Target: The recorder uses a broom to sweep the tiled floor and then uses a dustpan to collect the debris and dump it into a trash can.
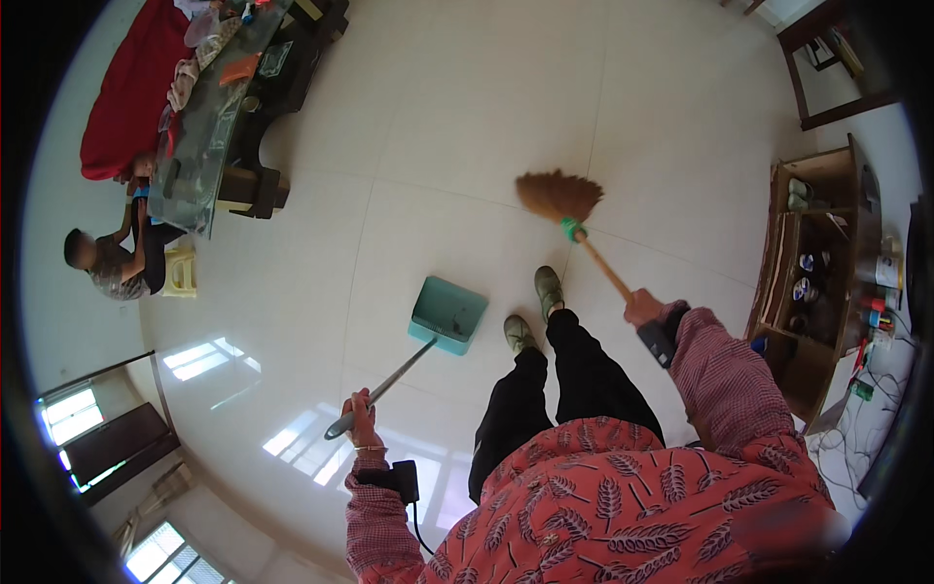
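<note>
My left hand (361, 418) is closed around the grey handle of a teal plastic dustpan (447, 310), whose pan lies at the floor left of my feet with some dark debris in it. My right hand (644, 308) grips the wooden handle of a broom (560, 196) with brown bristles and a green binding. The bristles are spread over the tiled floor ahead of my green shoes, right of the dustpan and apart from it. A dark device is strapped to each of my wrists.
A glass-topped table (197, 157) bearing several items stands upper left. A person (120, 266) sits there by a yellow plastic stool (179, 271). At right stands a wooden shoe cabinet (817, 270) with cans and cables beyond it. Pale floor tiles (467, 131) stretch between them.
</note>
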`<state>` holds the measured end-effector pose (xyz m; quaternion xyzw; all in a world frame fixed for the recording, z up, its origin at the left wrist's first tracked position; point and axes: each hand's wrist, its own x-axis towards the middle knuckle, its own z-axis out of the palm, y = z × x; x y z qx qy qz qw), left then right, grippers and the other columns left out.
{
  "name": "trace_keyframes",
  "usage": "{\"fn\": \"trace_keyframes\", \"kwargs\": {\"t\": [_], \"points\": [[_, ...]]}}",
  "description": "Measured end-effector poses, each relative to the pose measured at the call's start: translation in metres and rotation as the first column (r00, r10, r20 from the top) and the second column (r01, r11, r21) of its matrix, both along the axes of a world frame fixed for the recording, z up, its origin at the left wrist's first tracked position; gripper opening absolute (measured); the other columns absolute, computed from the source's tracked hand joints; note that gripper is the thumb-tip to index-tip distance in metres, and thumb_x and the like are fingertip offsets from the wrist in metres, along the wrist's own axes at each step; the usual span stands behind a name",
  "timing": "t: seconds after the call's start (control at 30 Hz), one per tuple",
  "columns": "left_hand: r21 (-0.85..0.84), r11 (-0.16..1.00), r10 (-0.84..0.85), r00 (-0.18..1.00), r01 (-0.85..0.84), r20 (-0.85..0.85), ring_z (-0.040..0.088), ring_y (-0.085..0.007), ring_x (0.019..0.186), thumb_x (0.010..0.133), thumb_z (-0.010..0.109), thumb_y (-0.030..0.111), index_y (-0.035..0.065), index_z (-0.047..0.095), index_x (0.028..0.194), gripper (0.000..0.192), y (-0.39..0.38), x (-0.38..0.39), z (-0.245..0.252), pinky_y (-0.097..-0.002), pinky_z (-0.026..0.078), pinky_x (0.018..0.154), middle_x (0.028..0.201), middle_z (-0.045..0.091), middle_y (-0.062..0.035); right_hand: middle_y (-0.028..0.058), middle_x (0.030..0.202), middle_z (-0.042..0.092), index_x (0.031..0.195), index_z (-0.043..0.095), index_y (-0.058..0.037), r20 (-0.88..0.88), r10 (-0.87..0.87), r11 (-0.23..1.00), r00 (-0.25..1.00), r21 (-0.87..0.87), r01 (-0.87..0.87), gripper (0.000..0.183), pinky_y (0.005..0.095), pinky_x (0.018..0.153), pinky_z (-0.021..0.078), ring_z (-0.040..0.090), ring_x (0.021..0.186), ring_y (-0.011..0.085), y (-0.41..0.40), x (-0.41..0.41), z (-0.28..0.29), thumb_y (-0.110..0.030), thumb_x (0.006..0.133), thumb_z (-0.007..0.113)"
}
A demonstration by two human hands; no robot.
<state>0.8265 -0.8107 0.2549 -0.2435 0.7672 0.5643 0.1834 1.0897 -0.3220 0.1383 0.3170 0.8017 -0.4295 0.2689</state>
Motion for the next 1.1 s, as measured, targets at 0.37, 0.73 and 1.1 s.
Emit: {"fn": "trace_keyframes", "kwargs": {"t": [0.37,0.73,1.1], "points": [[0.036,0.996,0.087,0.996,-0.086,-0.029,0.049,-0.0140,0.092,0.080,0.055,0.029,0.0070,0.051,0.075,0.023,-0.002,-0.004,-0.001,-0.0284,0.039,0.078,0.096,0.058,-0.0080,0.0091,0.051,0.053,0.067,0.053,0.0021,0.248,0.177,0.809,0.952,-0.587,0.002,0.017,0.0308,0.042,0.0419,0.054,0.045,0.0169,-0.131,-0.051,0.051,-0.015,0.065,0.054],[0.044,0.944,0.330,0.943,-0.328,-0.036,0.050,-0.0110,0.089,0.083,0.051,0.029,0.0102,0.051,0.076,0.020,-0.048,0.048,0.005,-0.0238,0.041,0.074,0.098,0.057,-0.0059,0.0126,0.060,0.052,0.082,0.043,0.0036,0.135,0.228,0.932,0.964,-0.316,-0.176,0.023,0.0330,0.041,0.0430,0.053,0.045,0.0198,-0.053,-0.143,0.157,-0.011,0.066,0.052],[0.033,0.905,0.426,0.904,-0.425,-0.032,0.049,-0.0092,0.088,0.083,0.050,0.026,0.0110,0.048,0.072,0.019,-0.032,0.058,0.000,-0.0250,0.039,0.075,0.097,0.058,-0.0040,0.0232,0.071,0.058,0.076,0.053,0.0052,0.063,0.318,0.926,0.946,0.193,-0.325,0.027,0.0381,0.060,0.0489,0.060,0.071,0.0339,-0.055,-0.273,-0.033,-0.016,0.060,0.060]]}}
